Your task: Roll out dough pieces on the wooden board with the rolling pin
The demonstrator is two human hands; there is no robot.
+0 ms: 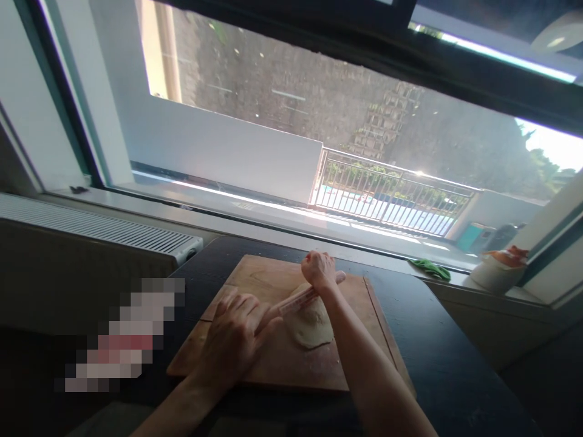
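Note:
A wooden rolling pin (291,303) lies slantwise across a flat piece of dough (312,328) on a wooden board (259,276). My left hand (237,325) is closed around the pin's near left end, over the left part of the board. Around the far right end is my right hand (319,269), its fingers curled, with the tip of the handle sticking out beyond it. The pin touches the dough's upper part and hides a strip of it. A rounded lobe of dough spreads towards me below the pin.
The board rests on a dark table (396,303) by a window. A radiator (132,230) stands at the left. On the sill (382,258) are a green cloth (430,268) and a pale container (494,273). A pixelated patch covers something left of the board.

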